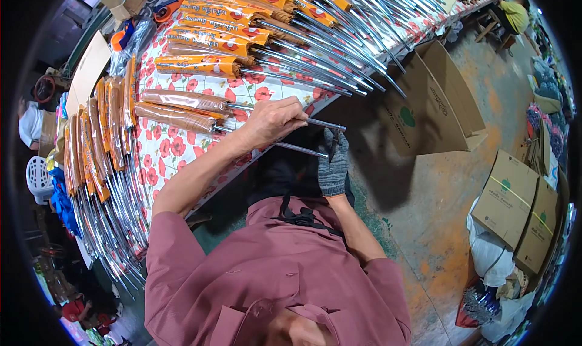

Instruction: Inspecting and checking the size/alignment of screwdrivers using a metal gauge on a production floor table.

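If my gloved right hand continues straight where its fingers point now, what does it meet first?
Probably the end of the upper metal rod in the bare left hand; depth is unclear, so the gloved right hand may already touch it.

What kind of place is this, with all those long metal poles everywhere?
Probably a small workshop or packing area. Rows of metal poles with brown heads, many in orange wrappers, cover much of a flowery table, and strapped cartons stand to the right.

Dark lettering runs along orange wrappers, and print with green apple emblems marks cardboard boxes.
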A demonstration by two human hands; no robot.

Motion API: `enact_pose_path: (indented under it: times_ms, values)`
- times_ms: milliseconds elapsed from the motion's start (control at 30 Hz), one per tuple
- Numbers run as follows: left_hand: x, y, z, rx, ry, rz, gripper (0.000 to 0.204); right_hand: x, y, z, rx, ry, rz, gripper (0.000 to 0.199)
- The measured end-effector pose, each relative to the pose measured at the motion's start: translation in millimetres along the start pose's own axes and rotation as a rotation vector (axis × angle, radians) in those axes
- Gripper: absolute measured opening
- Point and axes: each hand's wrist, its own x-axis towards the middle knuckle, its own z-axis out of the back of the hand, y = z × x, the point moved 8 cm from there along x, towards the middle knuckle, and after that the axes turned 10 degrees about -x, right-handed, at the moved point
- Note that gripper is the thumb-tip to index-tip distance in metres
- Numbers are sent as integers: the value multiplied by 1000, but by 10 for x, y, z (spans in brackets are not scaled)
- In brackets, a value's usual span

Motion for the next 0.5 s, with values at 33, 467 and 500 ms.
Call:
enact_pose_path:
  times_ms: [33,467,500]
  values:
    - [-4,-8,-6,-6,4,-10,20,8,24,-5,32,-15,2,54]
    - [-20,9,-16,-1,12,-15,20,27,37,-94,184,-45,-51,49]
    - [-18,6,-16,-1,11,-16,20,29,36,-101,147,-42,-43,49]
